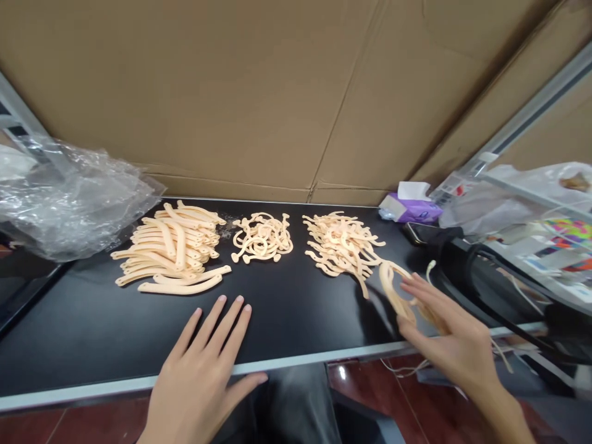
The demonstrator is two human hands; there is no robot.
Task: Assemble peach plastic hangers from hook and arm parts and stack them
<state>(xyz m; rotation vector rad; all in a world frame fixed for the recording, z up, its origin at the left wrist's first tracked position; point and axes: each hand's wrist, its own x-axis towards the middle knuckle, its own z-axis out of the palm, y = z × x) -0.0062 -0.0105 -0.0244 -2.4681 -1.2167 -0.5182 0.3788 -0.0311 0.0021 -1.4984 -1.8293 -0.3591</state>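
Left hand flat at table edge, right hand gripping looped strip

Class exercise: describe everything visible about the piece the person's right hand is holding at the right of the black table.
The pale peach curved plastic strip looks flexible and bent into a loop. It matches the thin, tangled pieces in the right-hand pile, whose near edge it rises from. The right hand pinches its lower end between fingers and thumb, above the black table. Motion blur hides its finer details.
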